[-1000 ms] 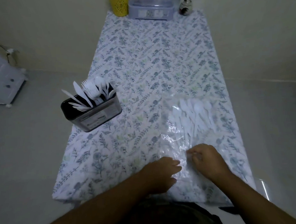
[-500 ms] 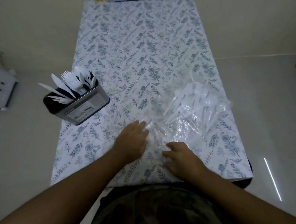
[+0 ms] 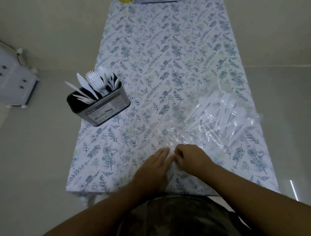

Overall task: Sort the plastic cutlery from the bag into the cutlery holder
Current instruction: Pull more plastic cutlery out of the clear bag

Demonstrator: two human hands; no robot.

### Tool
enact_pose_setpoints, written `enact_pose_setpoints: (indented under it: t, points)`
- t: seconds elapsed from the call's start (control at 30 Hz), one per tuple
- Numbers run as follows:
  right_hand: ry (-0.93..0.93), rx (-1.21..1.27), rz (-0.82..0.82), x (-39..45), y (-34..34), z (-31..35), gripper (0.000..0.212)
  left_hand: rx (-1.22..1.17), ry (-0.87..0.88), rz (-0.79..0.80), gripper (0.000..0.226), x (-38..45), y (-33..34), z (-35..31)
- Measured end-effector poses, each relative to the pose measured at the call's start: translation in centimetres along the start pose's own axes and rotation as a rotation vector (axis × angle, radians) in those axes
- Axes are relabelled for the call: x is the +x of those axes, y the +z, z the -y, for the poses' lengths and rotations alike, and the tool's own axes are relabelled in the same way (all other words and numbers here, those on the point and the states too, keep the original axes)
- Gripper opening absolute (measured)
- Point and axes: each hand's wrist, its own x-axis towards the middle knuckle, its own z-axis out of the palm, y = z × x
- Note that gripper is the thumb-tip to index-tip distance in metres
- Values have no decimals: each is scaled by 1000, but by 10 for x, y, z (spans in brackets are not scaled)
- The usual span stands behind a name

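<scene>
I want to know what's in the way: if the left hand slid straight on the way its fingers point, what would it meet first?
The left hand points up and right, so it would probably first meet the crumpled clear bag just past its fingers, then the plastic cutlery inside.

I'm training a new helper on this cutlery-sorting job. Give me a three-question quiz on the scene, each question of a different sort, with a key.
1. True or false: the cutlery holder already has white cutlery standing in it.
2. Where do the left hand and right hand meet? A) at the holder B) at the near end of the clear bag C) at the table's far end
3. Fill in: the cutlery in the bag lies to the ____ of the holder, from the person's side.

Key: 1 true; 2 B; 3 right
</scene>
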Motion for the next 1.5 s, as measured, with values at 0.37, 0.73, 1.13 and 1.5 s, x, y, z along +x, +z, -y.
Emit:
enact_pose_setpoints:
  t: [0.37,0.73,1.13,1.5]
  points:
    - [202,304,-155,-3,2,-7,8,17,16,14,70,8,-1,-1]
    - [281,425,-398,-4,-32,-4,8,20,-4,111,77,10,-4,-1]
    - [208,431,-474,-16,-57,9,8,-24,-17,109,68,3,-11,15]
    - [179,507,-428,-26,-58,23,14,-697,-405,-57,35,3,-37,-3]
